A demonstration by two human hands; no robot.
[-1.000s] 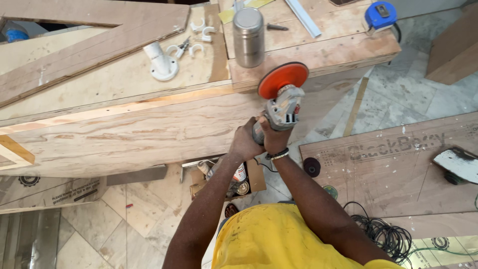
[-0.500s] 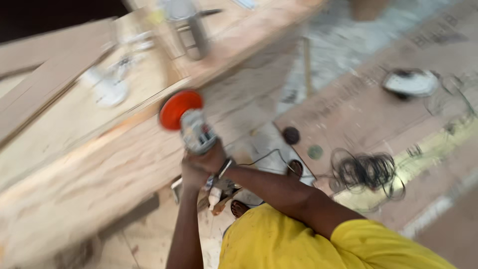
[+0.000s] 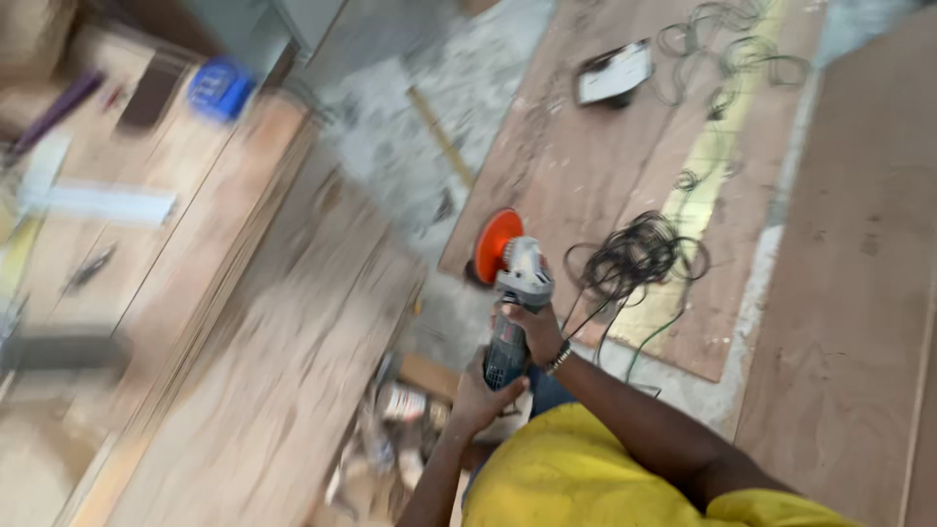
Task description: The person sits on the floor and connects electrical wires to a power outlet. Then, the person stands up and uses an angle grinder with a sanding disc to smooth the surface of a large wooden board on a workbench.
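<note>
Both hands, left (image 3: pixel 480 394) and right (image 3: pixel 535 330), clamped on one angle grinder (image 3: pixel 512 303), its one orange disc (image 3: pixel 497 244) hanging over open floor (image 3: pixel 390 146), clear of the plywood sheet's (image 3: pixel 576 156) edge.

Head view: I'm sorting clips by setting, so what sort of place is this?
Most likely a carpentry workshop. Both hands, left hand and right hand, hold an angle grinder with an orange disc; plywood sheets lie on the floor beside a coil of cable, and a wooden workbench stands alongside.
</note>
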